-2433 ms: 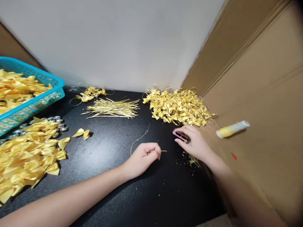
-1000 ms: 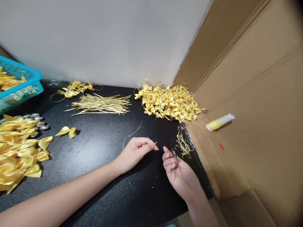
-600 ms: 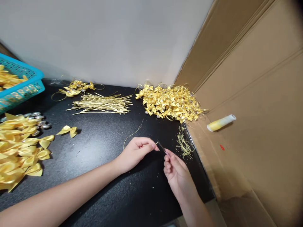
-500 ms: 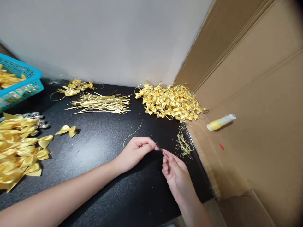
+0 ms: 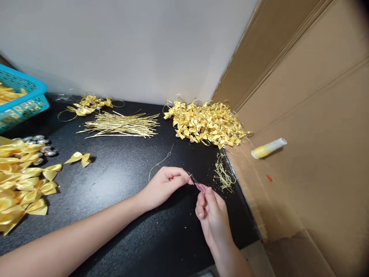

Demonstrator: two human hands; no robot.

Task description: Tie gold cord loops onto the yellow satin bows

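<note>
My left hand (image 5: 167, 186) is closed in a pinch on a thin gold cord (image 5: 158, 164). The cord's long tail trails out behind the hand over the black table, and a short end shows at the fingertips. My right hand (image 5: 213, 213) grips pink-handled thread snips (image 5: 200, 187), with their dark, narrow blades at the left fingertips beside the cord end. Whether the blades touch the cord, I cannot tell. To the right of the hands lies a small tangle of gold thread offcuts (image 5: 224, 175).
Behind the hands are a bundle of gold wire strips (image 5: 122, 125) and a heap of yellow bows (image 5: 207, 125). More satin bows (image 5: 27, 184), silver beads (image 5: 46, 148) and a blue basket (image 5: 25, 82) stand left. A cardboard wall (image 5: 311, 115) borders the right side.
The snips' blades look parted now, where they appeared as one line before. My right hand has shifted slightly down and left. My left hand stays in place.
</note>
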